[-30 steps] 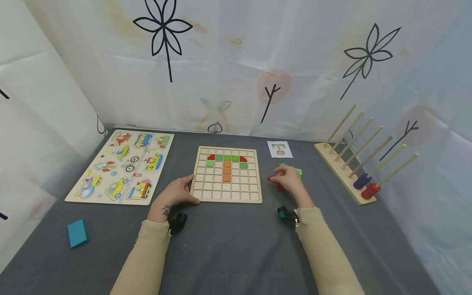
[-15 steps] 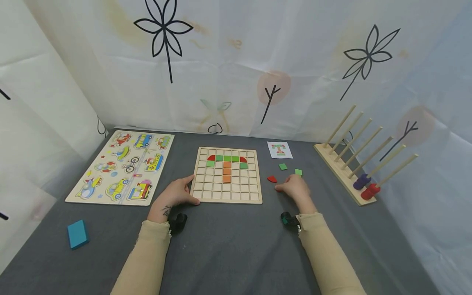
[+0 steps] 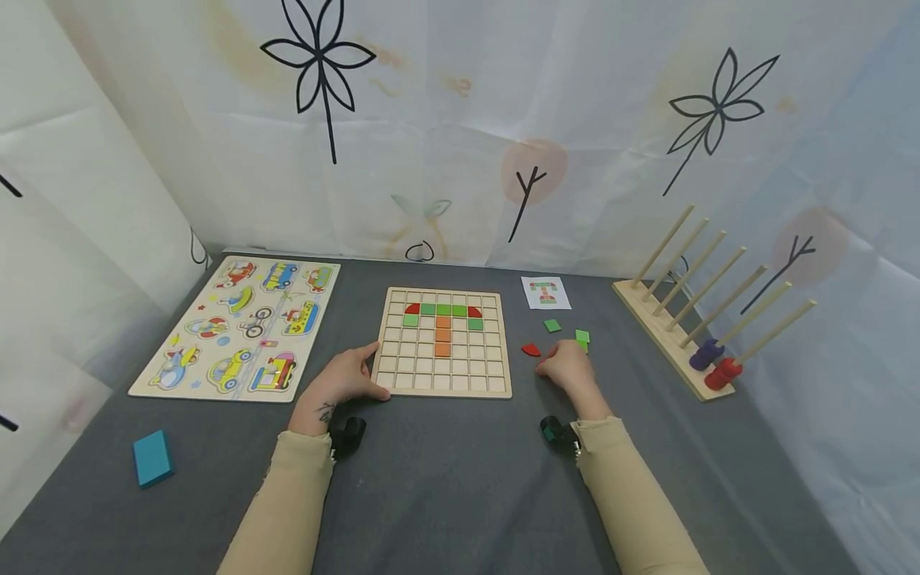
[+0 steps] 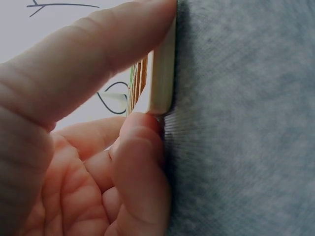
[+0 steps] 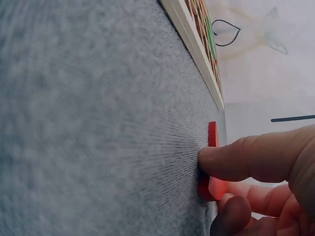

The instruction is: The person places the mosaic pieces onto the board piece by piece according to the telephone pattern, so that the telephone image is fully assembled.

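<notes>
My left hand [image 3: 338,385] holds the near left corner of a wooden grid board [image 3: 410,382], thumb at the front edge and fingers along the left side. Green, red and orange tiles sit in the board's upper rows, orange ones running down the middle. To the board's right, my right hand [image 3: 571,371] is low over the cloth. In the right wrist view its thumb and fingers pinch a red tile [image 5: 217,189], partly hidden by the thumb. Just beyond lies a red quarter-round tile [image 3: 530,350]. Green tiles [image 3: 552,326] lie loose past this hand.
A pattern card [image 3: 546,293] lies behind the loose tiles. On the right stands a pegged bead rack [image 3: 672,335] with purple and red beads. A vehicle puzzle board [image 3: 240,327] is at left, with a blue block [image 3: 152,458] nearer.
My right hand has let go of the red quarter-round tile and shifted slightly right and nearer, down to another red tile. The left hand stays on the board's corner.
</notes>
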